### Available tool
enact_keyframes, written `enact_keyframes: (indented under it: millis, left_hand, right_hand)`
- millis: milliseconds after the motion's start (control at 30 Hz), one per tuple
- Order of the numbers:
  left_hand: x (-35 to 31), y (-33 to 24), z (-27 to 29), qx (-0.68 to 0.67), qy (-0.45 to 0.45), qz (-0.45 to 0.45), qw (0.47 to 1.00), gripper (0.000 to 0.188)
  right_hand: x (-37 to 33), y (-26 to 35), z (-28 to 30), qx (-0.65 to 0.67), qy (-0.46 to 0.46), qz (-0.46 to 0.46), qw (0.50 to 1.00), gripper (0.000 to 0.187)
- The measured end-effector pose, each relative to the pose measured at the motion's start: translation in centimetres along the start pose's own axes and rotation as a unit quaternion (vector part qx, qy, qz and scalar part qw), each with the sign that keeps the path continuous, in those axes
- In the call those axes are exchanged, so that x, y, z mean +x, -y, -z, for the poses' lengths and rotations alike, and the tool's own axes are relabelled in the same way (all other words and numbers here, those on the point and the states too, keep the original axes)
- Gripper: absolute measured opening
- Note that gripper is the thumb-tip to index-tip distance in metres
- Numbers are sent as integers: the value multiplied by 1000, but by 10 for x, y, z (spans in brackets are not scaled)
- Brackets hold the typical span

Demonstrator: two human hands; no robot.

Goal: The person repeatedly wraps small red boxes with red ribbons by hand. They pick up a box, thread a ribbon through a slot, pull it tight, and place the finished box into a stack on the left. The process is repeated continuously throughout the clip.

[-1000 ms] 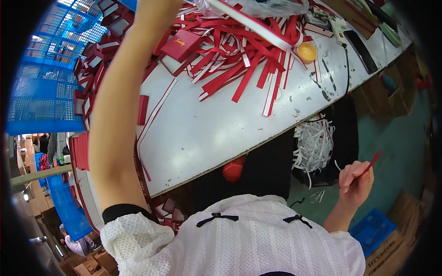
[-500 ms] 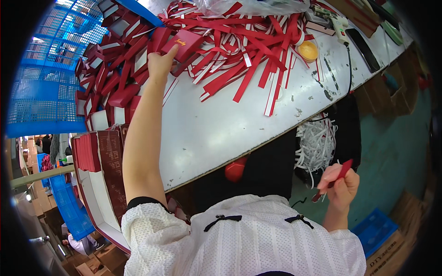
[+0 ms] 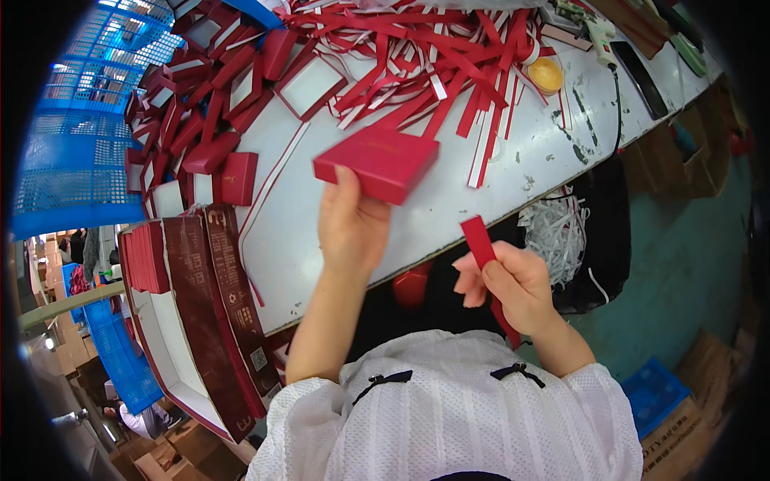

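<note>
My left hand [image 3: 353, 224] grips a small red gift box [image 3: 381, 160] with gold lettering on its top, held above the near part of the white table [image 3: 337, 268]. To its right, my right hand [image 3: 509, 284] pinches a red ribbon strip [image 3: 479, 240]; one end stands up past the fingers and the other hangs below them. The box and the strip are apart. Beyond my hands lies a tangled heap of red and white ribbon strips [image 3: 457, 40]. At the far left is a pile of red boxes [image 3: 212, 152], some showing white insides.
Blue plastic baskets [image 3: 80, 160] stand at the left, above an open dark-red carton [image 3: 228, 305] holding red pieces. A yellow round tub [image 3: 545, 75], a glue gun [image 3: 600, 44] and a black phone-like slab [image 3: 640, 80] lie at the far right. White paper strips [image 3: 553, 240] fill a black bag below the edge.
My left hand has drawn the red box from the pile toward me. My right hand has come up and left with the ribbon strip, nearer the box.
</note>
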State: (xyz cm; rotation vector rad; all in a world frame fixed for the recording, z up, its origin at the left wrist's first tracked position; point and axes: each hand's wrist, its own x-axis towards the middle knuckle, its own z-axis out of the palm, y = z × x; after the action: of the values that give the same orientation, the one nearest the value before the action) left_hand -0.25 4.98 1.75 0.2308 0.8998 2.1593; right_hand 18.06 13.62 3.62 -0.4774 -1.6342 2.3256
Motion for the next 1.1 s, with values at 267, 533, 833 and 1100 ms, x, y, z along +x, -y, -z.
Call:
enact_keyframes:
  millis: [267,533,833,1100]
  left_hand:
    - [-49,6,-22,118,39,-39,991,29]
    - [-58,2,-24,49,99,-10,994,35]
    - [-64,3,-29,50,108,-9,993,37]
    - [-59,6,-38,150,44,-64,986,22]
  right_hand:
    - [34,16,-12,-289,18,175,941,18]
    - [27,20,-12,-272,7,208,940,18]
    - [22,23,-11,-282,-4,250,926,12]
    - [21,20,-11,-322,-20,255,912,15]
